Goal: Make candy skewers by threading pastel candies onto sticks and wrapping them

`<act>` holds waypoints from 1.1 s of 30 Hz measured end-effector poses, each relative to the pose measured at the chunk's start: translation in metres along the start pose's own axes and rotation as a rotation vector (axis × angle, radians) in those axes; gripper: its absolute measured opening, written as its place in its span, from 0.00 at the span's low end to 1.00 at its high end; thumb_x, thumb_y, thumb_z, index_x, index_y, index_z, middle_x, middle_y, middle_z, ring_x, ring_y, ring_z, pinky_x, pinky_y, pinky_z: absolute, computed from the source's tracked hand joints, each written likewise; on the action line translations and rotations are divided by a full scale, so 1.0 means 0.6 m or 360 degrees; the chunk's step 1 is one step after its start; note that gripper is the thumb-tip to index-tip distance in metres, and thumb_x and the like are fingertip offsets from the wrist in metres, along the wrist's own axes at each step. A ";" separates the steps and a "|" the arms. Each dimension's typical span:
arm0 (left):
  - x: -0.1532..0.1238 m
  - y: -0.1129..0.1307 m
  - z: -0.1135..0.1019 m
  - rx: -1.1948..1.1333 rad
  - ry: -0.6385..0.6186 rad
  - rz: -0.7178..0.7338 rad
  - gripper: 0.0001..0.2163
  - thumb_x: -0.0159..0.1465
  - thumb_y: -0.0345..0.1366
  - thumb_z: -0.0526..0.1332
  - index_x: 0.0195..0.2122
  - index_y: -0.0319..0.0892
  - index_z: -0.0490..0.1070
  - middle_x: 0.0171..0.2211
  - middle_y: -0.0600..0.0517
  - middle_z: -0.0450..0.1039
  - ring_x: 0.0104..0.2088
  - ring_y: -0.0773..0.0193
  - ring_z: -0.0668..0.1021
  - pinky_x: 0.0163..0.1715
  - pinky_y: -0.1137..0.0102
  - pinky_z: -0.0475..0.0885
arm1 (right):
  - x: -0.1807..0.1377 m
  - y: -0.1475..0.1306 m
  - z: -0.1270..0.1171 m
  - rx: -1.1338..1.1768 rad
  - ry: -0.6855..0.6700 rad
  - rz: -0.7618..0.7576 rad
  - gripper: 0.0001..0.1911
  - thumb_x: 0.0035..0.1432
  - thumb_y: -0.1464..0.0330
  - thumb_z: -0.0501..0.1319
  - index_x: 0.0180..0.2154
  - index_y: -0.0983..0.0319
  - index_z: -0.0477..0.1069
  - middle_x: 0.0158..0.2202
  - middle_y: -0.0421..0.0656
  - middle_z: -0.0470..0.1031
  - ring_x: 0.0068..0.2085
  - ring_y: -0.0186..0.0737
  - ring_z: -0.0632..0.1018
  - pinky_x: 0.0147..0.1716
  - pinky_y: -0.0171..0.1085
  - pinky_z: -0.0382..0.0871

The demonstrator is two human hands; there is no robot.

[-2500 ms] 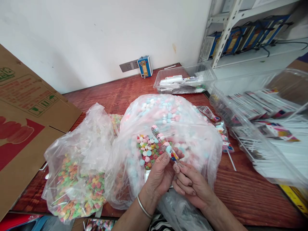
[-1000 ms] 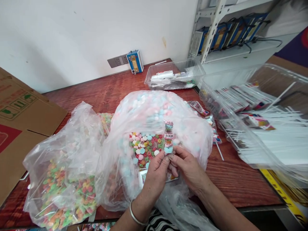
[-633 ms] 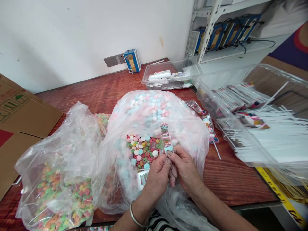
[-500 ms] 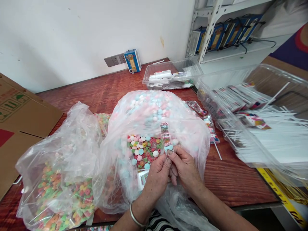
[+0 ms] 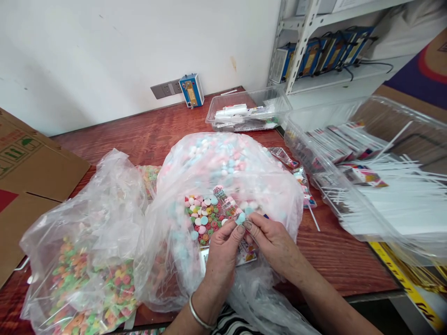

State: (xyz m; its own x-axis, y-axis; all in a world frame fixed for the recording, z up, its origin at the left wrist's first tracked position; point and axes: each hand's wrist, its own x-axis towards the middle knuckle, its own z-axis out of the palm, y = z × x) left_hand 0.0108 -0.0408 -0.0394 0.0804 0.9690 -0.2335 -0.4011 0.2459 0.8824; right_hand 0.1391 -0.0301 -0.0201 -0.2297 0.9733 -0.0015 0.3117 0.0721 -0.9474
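Observation:
My left hand [image 5: 223, 253] and my right hand [image 5: 275, 242] meet over the opening of a large clear bag. Both are closed, thumbs and fingers pinching the near end of a small clear printed candy packet [image 5: 227, 203]. The packet slants up and to the left, with light blue candy [image 5: 240, 217] at the pinched end. Under it lie loose round candies [image 5: 200, 218] in pink, white, blue, red and green. Another printed packet [image 5: 247, 254] shows just below my fingers, partly hidden. The big bag [image 5: 223, 153] is full of pastel candies.
To the left lies a clear bag of ring-shaped candies [image 5: 87, 284], with a cardboard box [image 5: 38, 163] behind it. A clear tub [image 5: 314, 163] on the right holds white sticks and printed packets. A smaller clear tray [image 5: 213, 111] stands near the wall.
The candy packet has swung from nearly upright to slanting left. A second printed packet now shows below my fingers. Both hands keep their pinch.

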 end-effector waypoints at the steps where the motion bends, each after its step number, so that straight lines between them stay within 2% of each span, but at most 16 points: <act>1: 0.001 -0.002 0.001 -0.0059 0.0046 0.0015 0.09 0.60 0.40 0.66 0.29 0.41 0.78 0.27 0.54 0.72 0.31 0.68 0.71 0.37 0.73 0.67 | 0.000 -0.002 0.005 0.0040 -0.0010 0.0033 0.16 0.68 0.64 0.50 0.27 0.59 0.62 0.23 0.35 0.65 0.26 0.35 0.66 0.27 0.34 0.58; 4: 0.005 -0.003 0.005 -0.0333 0.0201 -0.0018 0.09 0.56 0.41 0.70 0.33 0.42 0.78 0.30 0.54 0.75 0.33 0.68 0.74 0.39 0.73 0.69 | 0.003 -0.005 0.026 0.0223 0.0077 0.0127 0.16 0.67 0.61 0.51 0.26 0.58 0.62 0.21 0.35 0.63 0.24 0.35 0.65 0.24 0.33 0.57; 6: 0.006 -0.001 0.005 -0.0494 0.0296 -0.0055 0.11 0.51 0.40 0.73 0.33 0.42 0.78 0.32 0.54 0.77 0.34 0.68 0.76 0.41 0.72 0.70 | 0.007 -0.004 0.039 0.0498 0.0100 0.0219 0.17 0.66 0.57 0.53 0.26 0.58 0.63 0.19 0.34 0.60 0.22 0.34 0.62 0.21 0.33 0.55; 9: 0.010 0.001 0.001 -0.0556 0.0324 -0.0089 0.12 0.47 0.39 0.75 0.30 0.42 0.78 0.29 0.54 0.77 0.33 0.67 0.77 0.42 0.71 0.71 | 0.011 0.002 0.046 0.1025 -0.0028 0.0410 0.20 0.59 0.51 0.60 0.27 0.59 0.64 0.18 0.31 0.55 0.18 0.29 0.55 0.17 0.31 0.48; 12: 0.014 0.006 -0.007 -0.0460 0.0157 -0.0125 0.14 0.47 0.42 0.75 0.32 0.42 0.79 0.31 0.51 0.78 0.38 0.62 0.79 0.44 0.68 0.71 | 0.010 0.006 0.039 0.1354 -0.0260 0.0592 0.21 0.55 0.51 0.65 0.26 0.60 0.64 0.17 0.28 0.52 0.16 0.25 0.50 0.15 0.28 0.48; 15: 0.013 0.012 -0.017 -0.0375 -0.0065 -0.0216 0.16 0.47 0.45 0.74 0.33 0.40 0.79 0.34 0.47 0.79 0.42 0.57 0.79 0.46 0.64 0.71 | 0.006 0.008 0.026 0.1606 -0.0520 0.0691 0.20 0.57 0.55 0.64 0.24 0.61 0.63 0.15 0.27 0.50 0.14 0.24 0.48 0.14 0.27 0.53; 17: 0.009 0.015 -0.023 -0.0334 -0.0205 -0.0295 0.17 0.47 0.46 0.74 0.31 0.39 0.79 0.31 0.46 0.79 0.41 0.54 0.79 0.45 0.62 0.71 | 0.003 0.011 0.023 0.1726 -0.0679 0.0747 0.19 0.57 0.58 0.63 0.22 0.60 0.61 0.15 0.27 0.49 0.13 0.23 0.47 0.12 0.27 0.53; 19: 0.004 0.017 -0.028 -0.0318 -0.0252 -0.0338 0.17 0.46 0.46 0.74 0.30 0.39 0.78 0.28 0.47 0.78 0.38 0.54 0.80 0.44 0.61 0.72 | 0.001 0.016 0.026 0.1767 -0.0791 0.0793 0.18 0.56 0.59 0.62 0.21 0.60 0.60 0.14 0.27 0.50 0.12 0.23 0.46 0.11 0.27 0.52; 22: 0.001 0.017 -0.032 -0.0324 -0.0082 -0.0274 0.15 0.48 0.43 0.74 0.31 0.39 0.78 0.24 0.51 0.76 0.32 0.59 0.79 0.40 0.64 0.73 | -0.005 0.021 0.045 0.1765 -0.0763 0.0808 0.18 0.56 0.57 0.61 0.23 0.60 0.61 0.15 0.26 0.49 0.13 0.24 0.47 0.11 0.27 0.51; 24: 0.003 0.016 -0.032 -0.0325 0.0055 -0.0226 0.13 0.49 0.41 0.74 0.31 0.39 0.78 0.20 0.55 0.72 0.27 0.64 0.77 0.37 0.67 0.74 | -0.010 0.020 0.061 0.1702 -0.0535 0.0730 0.16 0.59 0.56 0.60 0.27 0.59 0.63 0.17 0.27 0.52 0.14 0.25 0.49 0.13 0.28 0.53; 25: 0.004 0.016 -0.032 -0.0323 0.0110 -0.0207 0.13 0.48 0.41 0.74 0.31 0.40 0.78 0.20 0.55 0.72 0.26 0.65 0.77 0.36 0.68 0.74 | -0.013 0.017 0.068 0.1597 -0.0354 0.0631 0.15 0.60 0.55 0.59 0.29 0.59 0.64 0.18 0.29 0.55 0.15 0.26 0.52 0.14 0.29 0.54; 27: 0.005 0.015 -0.030 -0.0321 0.0207 -0.0171 0.13 0.46 0.39 0.75 0.29 0.40 0.77 0.24 0.54 0.76 0.29 0.66 0.78 0.36 0.70 0.74 | -0.017 0.011 0.076 0.1086 0.0041 0.0262 0.13 0.63 0.58 0.57 0.31 0.58 0.64 0.23 0.33 0.62 0.21 0.31 0.62 0.22 0.32 0.61; 29: 0.004 0.014 -0.027 -0.0331 0.0268 -0.0175 0.13 0.44 0.37 0.76 0.27 0.39 0.77 0.29 0.52 0.79 0.32 0.66 0.79 0.37 0.72 0.74 | -0.020 0.003 0.077 0.0566 0.0259 -0.0059 0.10 0.65 0.63 0.54 0.31 0.58 0.65 0.29 0.38 0.68 0.31 0.36 0.69 0.34 0.36 0.65; 31: 0.001 0.013 -0.025 -0.0355 0.0240 -0.0255 0.12 0.46 0.37 0.75 0.30 0.39 0.78 0.33 0.50 0.80 0.36 0.64 0.80 0.39 0.72 0.75 | -0.021 -0.003 0.072 0.0320 0.0275 -0.0180 0.10 0.66 0.68 0.52 0.31 0.58 0.66 0.32 0.39 0.70 0.37 0.38 0.70 0.41 0.38 0.63; 33: 0.001 0.014 -0.024 -0.0382 0.0163 -0.0331 0.12 0.48 0.37 0.75 0.31 0.39 0.78 0.36 0.47 0.80 0.41 0.59 0.81 0.41 0.69 0.76 | -0.022 -0.004 0.065 0.0225 0.0225 -0.0167 0.11 0.66 0.70 0.50 0.31 0.58 0.67 0.31 0.39 0.71 0.37 0.38 0.70 0.41 0.37 0.63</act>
State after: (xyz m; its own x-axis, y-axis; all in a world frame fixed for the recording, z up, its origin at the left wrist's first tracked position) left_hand -0.0059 -0.0387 -0.0381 0.0959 0.8884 -0.4489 -0.5902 0.4139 0.6931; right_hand 0.1056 -0.0514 -0.0302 -0.1193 0.9836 0.1352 0.1582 0.1532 -0.9754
